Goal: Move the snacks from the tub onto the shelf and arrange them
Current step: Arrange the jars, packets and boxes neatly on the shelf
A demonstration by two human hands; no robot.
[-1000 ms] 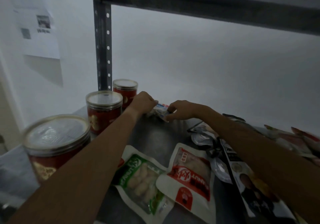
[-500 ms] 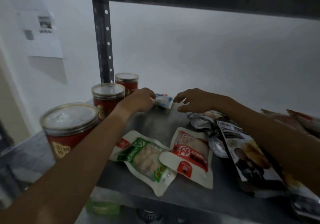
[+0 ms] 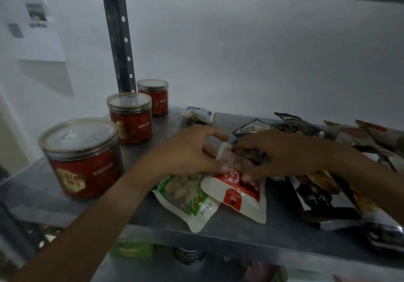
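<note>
On the grey metal shelf (image 3: 153, 222) lie a red-and-white peanut pouch (image 3: 240, 196) and a green-and-white pouch (image 3: 185, 196) side by side. My left hand (image 3: 188, 150) and my right hand (image 3: 277, 152) both grip the top of the red-and-white pouch, fingers curled over its upper edge and thumbs under it. A small blue-and-white packet (image 3: 197, 113) lies alone at the back of the shelf, beyond both hands. The tub is not in view.
Three red jars with clear lids (image 3: 80, 157) (image 3: 130, 116) (image 3: 154, 96) stand in a row along the left side. Dark snack bags (image 3: 325, 194) pile up at the right. A perforated upright post (image 3: 118, 34) rises at back left. Items sit on the shelf below (image 3: 131, 249).
Both hands have let go of the small blue-and-white packet at the back and pulled toward me, now gripping the top of the red-and-white pouch. The camera view has dropped lower.
</note>
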